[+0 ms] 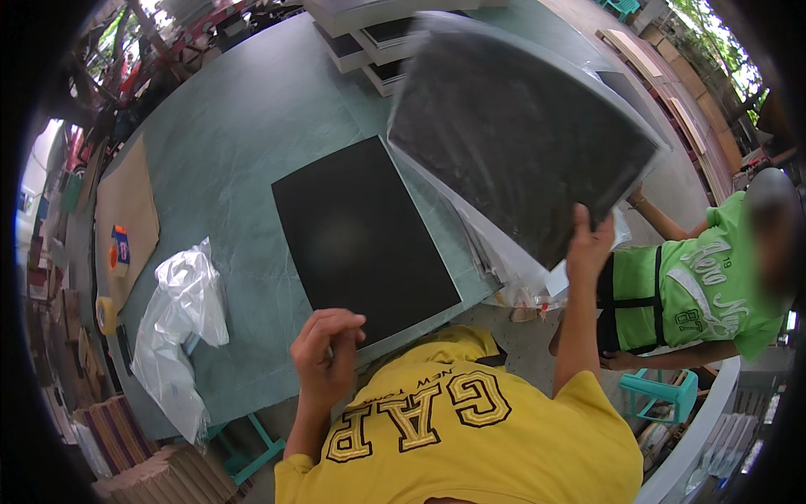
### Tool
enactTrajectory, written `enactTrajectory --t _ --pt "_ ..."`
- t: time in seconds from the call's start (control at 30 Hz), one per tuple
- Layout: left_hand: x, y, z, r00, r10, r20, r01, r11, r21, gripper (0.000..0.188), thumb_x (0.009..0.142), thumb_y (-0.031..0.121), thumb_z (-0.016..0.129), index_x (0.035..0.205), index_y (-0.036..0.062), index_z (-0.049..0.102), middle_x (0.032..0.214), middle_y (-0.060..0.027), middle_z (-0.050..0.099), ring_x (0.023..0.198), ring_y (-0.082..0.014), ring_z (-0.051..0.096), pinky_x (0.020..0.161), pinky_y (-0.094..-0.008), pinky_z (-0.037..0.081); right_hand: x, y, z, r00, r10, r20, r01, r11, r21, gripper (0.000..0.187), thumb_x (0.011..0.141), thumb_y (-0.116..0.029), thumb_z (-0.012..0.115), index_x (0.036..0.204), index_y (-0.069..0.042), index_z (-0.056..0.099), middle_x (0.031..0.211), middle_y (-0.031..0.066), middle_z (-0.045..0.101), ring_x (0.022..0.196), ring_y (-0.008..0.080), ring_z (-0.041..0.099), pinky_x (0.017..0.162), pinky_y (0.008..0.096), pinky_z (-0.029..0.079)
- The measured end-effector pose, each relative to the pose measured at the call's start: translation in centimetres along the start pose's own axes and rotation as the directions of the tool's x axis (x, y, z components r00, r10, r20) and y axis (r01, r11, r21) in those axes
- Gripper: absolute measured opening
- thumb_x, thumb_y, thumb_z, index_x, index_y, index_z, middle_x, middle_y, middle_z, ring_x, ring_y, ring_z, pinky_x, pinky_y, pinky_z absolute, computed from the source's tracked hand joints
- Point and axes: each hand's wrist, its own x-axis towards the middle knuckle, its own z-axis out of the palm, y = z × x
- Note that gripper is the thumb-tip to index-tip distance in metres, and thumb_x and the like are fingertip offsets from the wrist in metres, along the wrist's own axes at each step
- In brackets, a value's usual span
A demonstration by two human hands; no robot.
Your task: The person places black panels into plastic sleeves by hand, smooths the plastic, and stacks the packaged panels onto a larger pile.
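A flat black sheet (361, 235) lies on the green table (252, 134) in front of me. My left hand (326, 346) rests with curled fingers at the sheet's near edge, touching it. My right hand (588, 248) is raised and grips the lower edge of a second black sheet (512, 126), which is lifted and tilted above the table's right side; it is blurred. Clear plastic wrapping (504, 252) lies under the raised sheet at the table's edge.
A crumpled clear plastic bag (180, 319) lies at the left. Stacked dark boards (369, 38) sit at the far end. A brown cardboard piece (126, 210) and a tape roll (107, 313) lie at far left. Another person in a green shirt (705, 294) sits at right.
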Motion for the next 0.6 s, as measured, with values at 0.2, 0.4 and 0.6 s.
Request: enactTrajectory --t 0.2,0.4,0.6 --pt "-1.9 -3.9 -0.7 0.916 -0.399 -0.031 0.385 0.900 -0.206 0.012 0.084 -0.001 0.044 0.081 0.0003 0.056 0.074 -0.0024 0.053 0.058 -0.0052 0.049 0.047 -0.0163 0.037 -1.4 8.8 -9.0 0.813 0.521 -0.261 -0.395 0.822 0.409 0.032 0.079 -0.001 0.056 0.109 0.004 0.048 0.104 0.0093 0.056 0.091 0.0195 0.053 0.082 0.0310 0.041" --pt "1.1 -4.4 2.3 0.892 -0.417 0.175 0.434 0.897 -0.078 0.011 0.083 -0.002 0.045 0.081 0.0011 0.055 0.072 -0.0034 0.054 0.056 -0.0058 0.048 0.045 -0.0165 0.036 -3.4 16.3 -10.8 0.836 0.159 -0.525 -0.499 0.618 -0.608 0.057 0.065 -0.026 0.072 0.106 0.006 0.048 0.106 0.0190 0.052 0.095 0.0294 0.050 0.083 0.0387 0.040" --pt "1.4 -7.0 3.0 0.854 -0.481 0.199 0.507 0.855 -0.111 0.010 0.082 -0.001 0.044 0.081 0.0021 0.054 0.071 -0.0046 0.054 0.055 -0.0081 0.048 0.043 -0.0180 0.036 0.0 18.2 -6.8 0.760 0.514 -0.397 -0.613 0.771 -0.175 0.091 0.065 -0.021 0.067 0.129 0.010 0.011 0.131 0.0309 0.022 0.122 0.0410 0.023 0.103 0.0411 0.017"
